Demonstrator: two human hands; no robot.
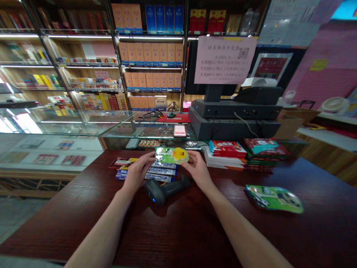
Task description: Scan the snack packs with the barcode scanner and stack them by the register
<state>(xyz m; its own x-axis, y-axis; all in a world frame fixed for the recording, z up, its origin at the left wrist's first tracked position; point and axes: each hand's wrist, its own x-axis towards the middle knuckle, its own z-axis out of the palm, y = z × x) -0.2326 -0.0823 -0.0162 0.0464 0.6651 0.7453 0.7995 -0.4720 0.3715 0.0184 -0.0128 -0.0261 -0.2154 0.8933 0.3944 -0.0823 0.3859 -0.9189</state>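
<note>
A green packet with a yellow duck figure (172,155) is held up sideways between both hands. My left hand (139,169) is closed on its left end, and my right hand (197,167) pinches the right end beside the duck. Just below them a dark handheld barcode scanner (164,190) lies on the table, its blue light lit. Behind the scanner are blue-and-silver packets (161,171), partly covered by my left hand and the duck packet. Off to the right lies a similar green panda packet (275,198).
The dark wooden table (64,219) meets a glass counter (150,128) at the back. Stacks of red packets (227,147) and green-and-red packets (263,150) stand before a cash register (234,115) bearing a pink paper sign (224,59). Shelves of boxes (152,54) line the wall.
</note>
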